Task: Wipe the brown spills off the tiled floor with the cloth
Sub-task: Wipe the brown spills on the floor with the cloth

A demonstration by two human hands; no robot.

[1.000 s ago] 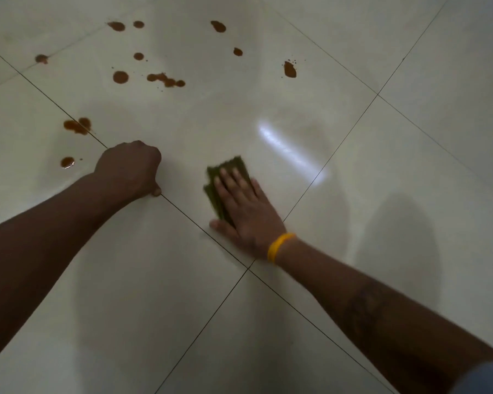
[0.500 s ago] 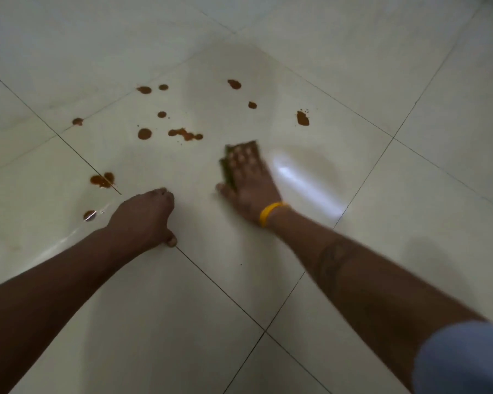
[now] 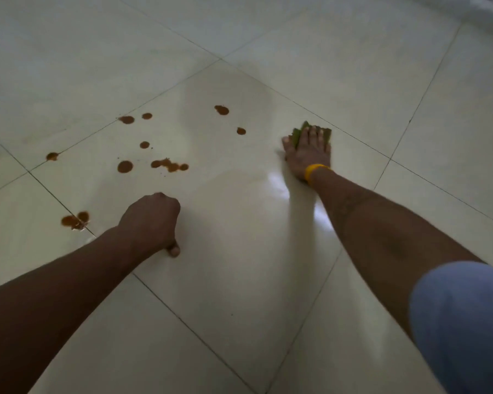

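Note:
My right hand, with a yellow wristband, presses flat on a green cloth on the pale tiled floor; only the cloth's far edge shows past my fingers. Several brown spills lie to the left of it: a small spot nearest the cloth, a larger spot beyond it, a smeared cluster, a round drop and a double blotch on a grout line. My left hand is a closed fist propped on the floor, holding nothing.
Dark grout lines cross the glossy tiles. A bright reflection shines beside my right wrist. My blue sleeve fills the lower right. A pale edge runs along the top right corner.
My right hand slid the cloth away from me and to the right, over the place of the rightmost brown spot, which no longer shows. My left fist stayed planted.

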